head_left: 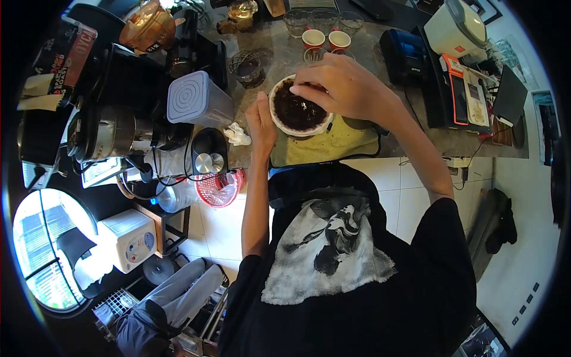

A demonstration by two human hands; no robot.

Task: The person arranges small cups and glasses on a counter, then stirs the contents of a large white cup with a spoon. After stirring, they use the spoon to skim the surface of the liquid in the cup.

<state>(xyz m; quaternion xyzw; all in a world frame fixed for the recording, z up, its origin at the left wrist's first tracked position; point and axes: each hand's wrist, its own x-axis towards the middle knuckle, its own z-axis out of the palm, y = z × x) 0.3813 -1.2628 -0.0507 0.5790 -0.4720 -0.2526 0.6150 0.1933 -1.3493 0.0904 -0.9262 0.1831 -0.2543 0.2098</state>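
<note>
A round white-rimmed vessel (330,126) stands on the counter, lined inside with dark, moist-looking stuff like coffee grounds (297,113). Beside its left rim is my left hand (260,122), closed, thumb upward and fingers curled out of sight. Over the upper right of the rim reaches my right hand (339,83), its fingertips pinched together above the dark contents. What the pinch holds, if anything, I cannot tell. Under and in front of the vessel lies a yellow-green cloth (327,143). A crumpled white tissue (237,134) sits left of my left hand.
Behind the vessel are two red-and-white cups (313,39) and several clear glasses (297,24). A dark-filled glass (247,68) and a lidded plastic container (199,98) stand left. To the right are a black printer-like box (403,56) and a card terminal (474,92).
</note>
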